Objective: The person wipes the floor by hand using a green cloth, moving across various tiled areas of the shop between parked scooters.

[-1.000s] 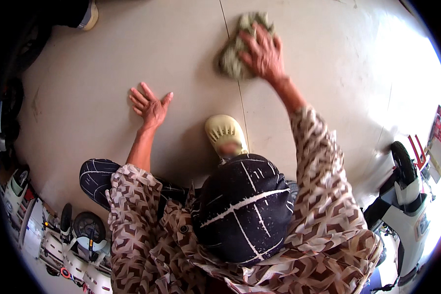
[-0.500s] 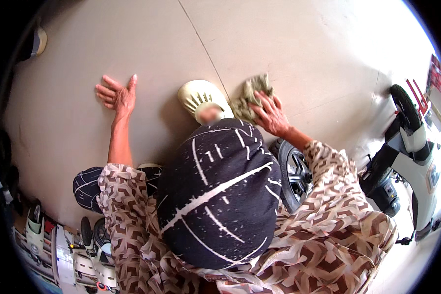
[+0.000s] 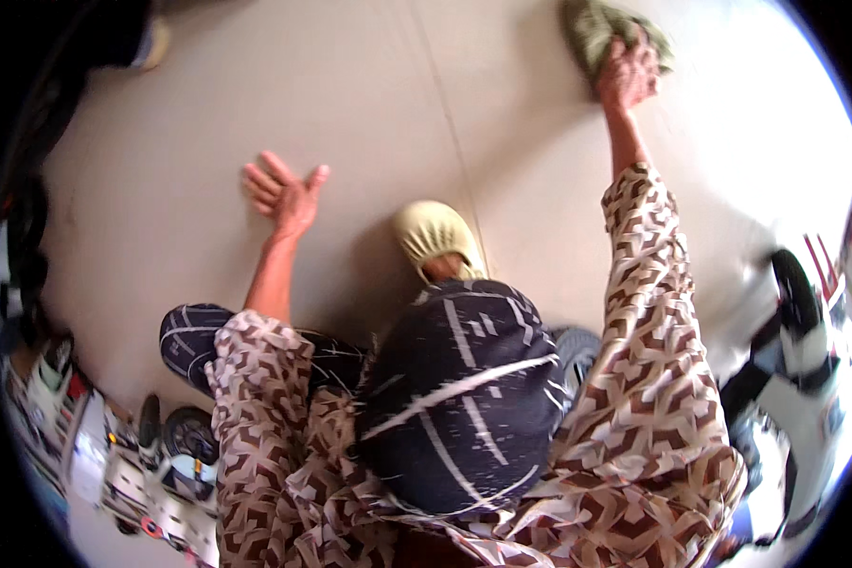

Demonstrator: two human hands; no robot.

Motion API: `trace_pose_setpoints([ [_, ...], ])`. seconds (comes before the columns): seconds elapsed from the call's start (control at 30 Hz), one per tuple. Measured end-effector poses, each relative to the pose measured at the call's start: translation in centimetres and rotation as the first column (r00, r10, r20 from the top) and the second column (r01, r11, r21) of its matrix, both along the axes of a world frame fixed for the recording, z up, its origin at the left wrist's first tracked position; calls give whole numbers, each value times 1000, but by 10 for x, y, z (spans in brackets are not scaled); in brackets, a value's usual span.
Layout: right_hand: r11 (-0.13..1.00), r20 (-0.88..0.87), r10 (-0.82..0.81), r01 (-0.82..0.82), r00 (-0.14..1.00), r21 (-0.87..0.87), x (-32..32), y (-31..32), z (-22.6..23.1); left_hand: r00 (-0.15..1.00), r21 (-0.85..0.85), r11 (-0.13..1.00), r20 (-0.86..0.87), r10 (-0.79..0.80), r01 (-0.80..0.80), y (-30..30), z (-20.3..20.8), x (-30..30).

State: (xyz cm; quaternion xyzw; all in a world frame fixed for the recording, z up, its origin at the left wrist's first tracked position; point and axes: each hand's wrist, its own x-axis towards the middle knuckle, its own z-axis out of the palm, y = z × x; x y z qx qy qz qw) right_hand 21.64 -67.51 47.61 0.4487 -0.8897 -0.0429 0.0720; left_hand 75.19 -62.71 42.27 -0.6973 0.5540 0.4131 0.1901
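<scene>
Olive cloth (image 3: 604,30) sits at upper right of frame, our right hand (image 3: 629,74) pressing fingers clamped on it; left hand (image 3: 284,194), fingers spread flat on beige floor (image 3: 161,142), likely props us.

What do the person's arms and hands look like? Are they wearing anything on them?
Both arms wear loose sleeves in a brown, tan and cream zigzag pattern. The left sleeve ends near the elbow, and the right sleeve reaches partway down the forearm. The left hand and right hand are bare: no gloves or rings show.
</scene>
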Motion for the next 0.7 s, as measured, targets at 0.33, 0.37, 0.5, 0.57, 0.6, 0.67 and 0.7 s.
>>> trace_pose_setpoints([
  [0.33, 826, 148, 498, -519, 855, 220, 281, -122, -102, 1000, -41, 999, -27, -15, 14, 11, 2, 10],
  [0.37, 774, 312, 587, -631, 747, 57, 318, -106, -90, 1000, -17, 1000, -14, -8, 8, 7, 5, 11],
  [0.5, 433, 641, 705, -900, 304, -49, 382, -29, -49, 1000, 92, 996, 24, -18, 15, 22, 6, 18],
  [0.57, 340, 721, 675, -933, 156, -116, 350, -15, -26, 997, 37, 999, -81, -13, 16, 17, 14, 13],
  [0.6, 257, 757, 649, -959, 77, -123, 321, -12, -12, 985, -28, 999, -172, -21, 16, 14, 17, 13],
  [0.67, 73, 835, 550, -997, 17, -28, 260, -19, 9, 953, -248, 964, -302, 13, -92, 32, 2, 34],
  [0.7, 75, 816, 575, -997, 65, 26, 220, -20, 15, 970, -235, 965, -237, 57, -114, 38, 6, 39],
])
